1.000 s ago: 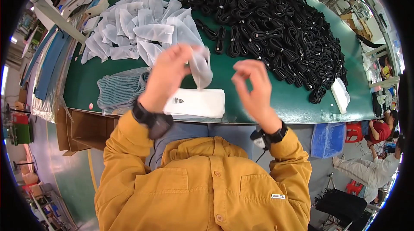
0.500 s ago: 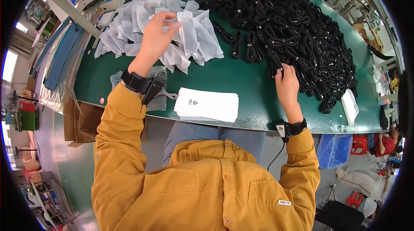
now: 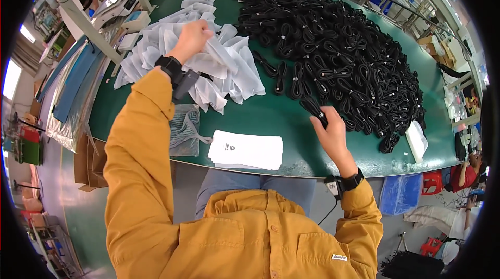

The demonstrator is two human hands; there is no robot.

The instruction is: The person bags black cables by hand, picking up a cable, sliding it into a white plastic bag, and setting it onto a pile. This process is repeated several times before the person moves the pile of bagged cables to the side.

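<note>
My left hand (image 3: 191, 40) is over the heap of translucent white bags (image 3: 156, 45) at the back left. Its fingers are curled together at the upper end of one white bag (image 3: 217, 56), which they appear to pinch; the fingertips are partly hidden. My right hand (image 3: 331, 132) grips a bundled black cable (image 3: 312, 108) between thumb and fingers, just off the near left side of a large pile of coiled black cables (image 3: 344, 55). In front of me a stack of flat white printed bags (image 3: 247, 151) lies at the table's near edge.
A clear plastic bag with a teal striped item (image 3: 184, 129) lies left of the stack. On the right edge of the green table (image 3: 255, 117) rests a white packet (image 3: 416, 141). Metal posts (image 3: 88, 13) stand at the left. An open cardboard box (image 3: 91, 164) is below the table's left side.
My left hand has closed its fingers and lowered toward the white bags. My right hand has drawn a black cable bundle away from the pile, toward me and left. The view has shifted slightly.
</note>
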